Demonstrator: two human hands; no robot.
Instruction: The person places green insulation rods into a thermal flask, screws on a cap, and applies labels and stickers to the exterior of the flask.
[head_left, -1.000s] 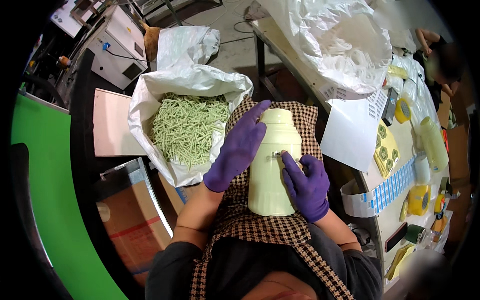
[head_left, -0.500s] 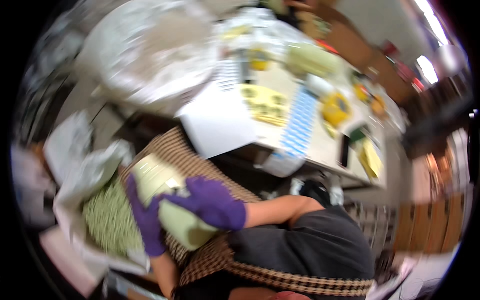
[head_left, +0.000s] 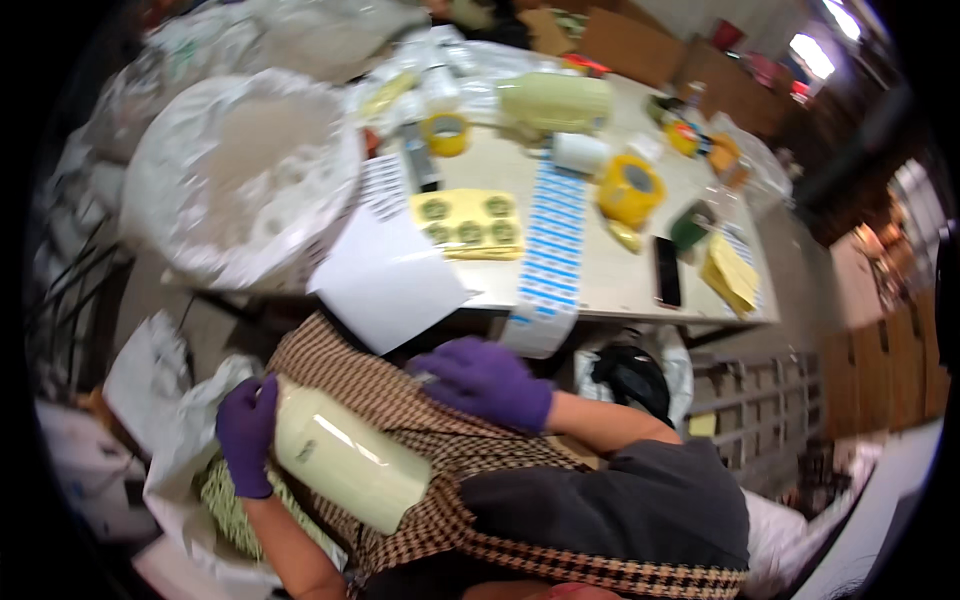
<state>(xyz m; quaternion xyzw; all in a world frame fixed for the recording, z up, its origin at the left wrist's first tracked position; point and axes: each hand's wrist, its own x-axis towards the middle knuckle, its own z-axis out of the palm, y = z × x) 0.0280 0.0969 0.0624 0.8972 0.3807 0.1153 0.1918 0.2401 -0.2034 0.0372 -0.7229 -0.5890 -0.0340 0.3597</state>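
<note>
2 purple-gloved hands are at work in the lower half of the frame: the left hand [head_left: 247, 432] is wrapped around the upper end of a pale green plastic bottle [head_left: 345, 458] that lies tilted across a checked apron [head_left: 400, 420] on the lap, its fingers curled closed on the bottle, while the right hand [head_left: 487, 381] hovers with fingers loosely spread and holding nothing, just above the apron and close to the hanging end of a strip of blue labels [head_left: 553, 245]. Judged from this, the step in hand looks like labelling: the bottle is steadied on the lap and the free hand is near the stickers, so the next move would call for peeling 1 label cleanly and keeping the bottle from rolling while it is pressed on. As for containers, a white plastic sack [head_left: 175, 445] at lower left, beside the left hand, is open and holds a mass of pale green pieces too blurred to name. A large clear plastic bag [head_left: 250, 175] at upper left rests on the table [head_left: 610, 285] edge and seems filled with whitish material. On the table lie a sheet of round green stickers [head_left: 467, 222], a white paper sheet [head_left: 385, 280], a yellow tape roll [head_left: 630, 187], a smaller tape roll [head_left: 446, 133], another pale green bottle [head_left: 555, 102] on its side, and a black phone [head_left: 667, 272].
</note>
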